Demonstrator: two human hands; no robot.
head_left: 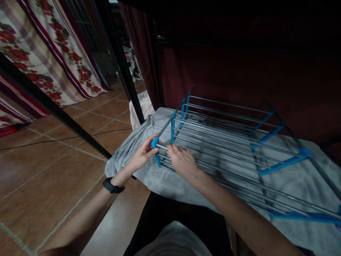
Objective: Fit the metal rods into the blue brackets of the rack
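Note:
A rack of grey metal rods [229, 138] with blue plastic joints lies across a grey blanket [170, 185]. At its near left corner, my left hand [144, 152] is closed round a blue corner connector [155, 142], thumb on the near side. Just to the right, my right hand [182, 160] wraps its fingers over the front rod close to that connector. The rod's end meets the connector; how far it sits inside I cannot tell. Blue slotted side pieces [172, 129] stand along the rack's left side.
Black metal posts [125, 71] rise to the left, and a dark bar [66, 117] slants over the tiled floor [77, 149]. A thin cable [106, 133] crosses the tiles. Flowered curtains [55, 46] hang at the far left. Dark red cloth [239, 78] hangs behind the rack.

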